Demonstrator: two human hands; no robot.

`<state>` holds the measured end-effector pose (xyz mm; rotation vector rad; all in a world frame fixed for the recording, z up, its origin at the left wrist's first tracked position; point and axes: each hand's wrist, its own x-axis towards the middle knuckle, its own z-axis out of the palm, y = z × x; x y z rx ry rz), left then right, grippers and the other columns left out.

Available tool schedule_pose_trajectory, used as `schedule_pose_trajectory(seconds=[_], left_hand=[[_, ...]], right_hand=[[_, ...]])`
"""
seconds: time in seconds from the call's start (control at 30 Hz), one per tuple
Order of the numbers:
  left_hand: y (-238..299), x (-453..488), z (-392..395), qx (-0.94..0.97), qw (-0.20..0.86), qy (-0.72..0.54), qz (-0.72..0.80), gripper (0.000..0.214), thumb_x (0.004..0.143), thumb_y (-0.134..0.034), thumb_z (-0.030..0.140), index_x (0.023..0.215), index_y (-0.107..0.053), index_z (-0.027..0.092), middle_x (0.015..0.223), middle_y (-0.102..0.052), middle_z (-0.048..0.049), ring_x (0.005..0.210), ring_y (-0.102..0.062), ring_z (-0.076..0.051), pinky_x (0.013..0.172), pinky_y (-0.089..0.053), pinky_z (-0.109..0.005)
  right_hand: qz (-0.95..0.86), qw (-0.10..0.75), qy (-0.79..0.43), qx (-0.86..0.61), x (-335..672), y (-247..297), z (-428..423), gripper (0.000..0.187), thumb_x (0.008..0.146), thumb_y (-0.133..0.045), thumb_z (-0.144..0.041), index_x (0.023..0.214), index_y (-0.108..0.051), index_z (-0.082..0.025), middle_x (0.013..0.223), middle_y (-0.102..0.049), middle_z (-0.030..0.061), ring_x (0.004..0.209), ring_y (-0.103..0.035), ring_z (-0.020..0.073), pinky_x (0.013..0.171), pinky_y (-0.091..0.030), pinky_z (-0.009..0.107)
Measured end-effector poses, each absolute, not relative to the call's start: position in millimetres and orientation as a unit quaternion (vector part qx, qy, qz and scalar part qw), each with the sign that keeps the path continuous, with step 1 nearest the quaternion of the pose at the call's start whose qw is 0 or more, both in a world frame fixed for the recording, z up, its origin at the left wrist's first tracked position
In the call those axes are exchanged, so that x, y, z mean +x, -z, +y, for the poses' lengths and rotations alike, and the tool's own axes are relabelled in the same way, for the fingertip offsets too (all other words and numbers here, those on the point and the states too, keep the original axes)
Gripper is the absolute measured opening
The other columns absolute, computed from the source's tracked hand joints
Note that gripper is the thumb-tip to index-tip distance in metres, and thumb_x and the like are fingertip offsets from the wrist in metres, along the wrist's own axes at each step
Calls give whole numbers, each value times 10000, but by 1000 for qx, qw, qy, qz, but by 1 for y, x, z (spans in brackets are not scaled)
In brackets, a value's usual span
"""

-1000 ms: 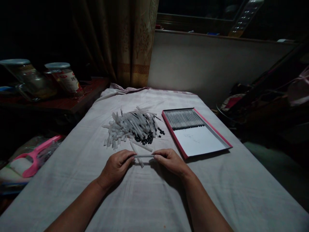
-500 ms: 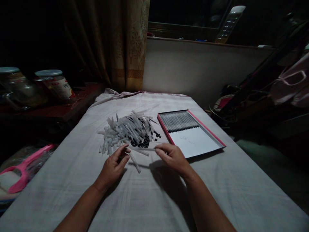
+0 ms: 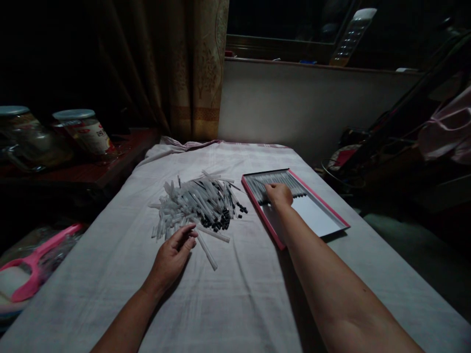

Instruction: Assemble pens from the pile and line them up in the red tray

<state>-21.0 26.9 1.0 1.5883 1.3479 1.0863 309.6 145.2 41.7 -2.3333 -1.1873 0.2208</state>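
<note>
Nearby, a tube pile (image 3: 198, 196) lies between the left hand (image 3: 172, 255) and curtain (image 3: 206, 73).

A dim room is surrounding you, with a dark window (image 3: 279, 19) facing you.
Below it, a narrow sill (image 3: 283, 63) is running along the top of a plain, pale wall (image 3: 287, 103). Left of the window, a long brown-gold curtain (image 3: 206, 73) with a tree pattern is hanging in folds. On your left, a dark red side table (image 3: 133, 145) is standing in shadow, while a pale checked cloth (image 3: 228, 304) is covering the broad surface before you. On your right, a grey-green floor (image 3: 390, 233) is showing faintly. Weak light is falling on the cloth and wall.
</note>
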Motion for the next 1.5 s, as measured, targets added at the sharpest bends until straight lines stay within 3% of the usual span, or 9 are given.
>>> schedule_pose_trajectory(seconds=[0.17,0.33,0.9,1.07,1.17,1.3,1.5], left_hand=[[2,-21,27,629,378,-424,531,452,839,-601,478,1186,-643,191,979,-734,-87,898,-702,-219,806,-562,-363],[2,-21,27,639,360,-417,537,416,834,-604,442,1166,-659,197,986,-740,-80,938,-697,-226,899,-536,-401],[6,-20,28,646,365,-414,528,428,837,-568,441,1169,-662,190,995,-741,-84,909,-705,-222,871,-548,-380],[7,-21,28,642,372,-413,527,443,841,-563,442,1188,-651,181,1019,-737,-94,920,-704,-224,882,-545,-389],[7,-20,28,644,373,-412,526,437,843,-565,436,1191,-651,185,1034,-736,-94,932,-702,-225,896,-540,-392],[6,-20,28,643,365,-413,531,427,835,-569,430,1170,-663,183,1021,-740,-90,946,-699,-229,913,-534,-401],[5,-20,28,650,362,-414,524,397,837,-561,400,1157,-674,194,1010,-745,-82,918,-705,-223,885,-548,-389]], right_hand=[[-480,207,-74,-849,300,-33,143,349,838,-546,-343,1094,-769,-263,1074,-753,105,973,-690,276,725,-494,316],[-505,167,-59,-845,293,-34,142,350,867,-492,-331,1018,-792,-234,1031,-756,132,971,-690,277,740,-484,315],[-537,91,-35,-838,285,-53,131,347,884,-477,-308,989,-792,-207,1024,-748,151,982,-686,284,758,-481,322],[-594,111,-7,-796,266,-69,122,371,922,-434,-324,1101,-752,-254,1089,-742,100,1010,-675,248,782,-469,296],[-659,77,-19,-748,247,-69,117,360,933,-437,-331,1121,-738,-275,1091,-744,77,1013,-675,238,796,-468,291],[-674,19,-35,-737,226,-57,117,331,909,-501,-355,1055,-758,-207,1085,-734,140,1018,-674,274,816,-475,324],[-661,13,-38,-749,216,-44,126,337,883,-532,-282,1120,-721,-136,1182,-681,209,1064,-658,296,831,-477,345]])
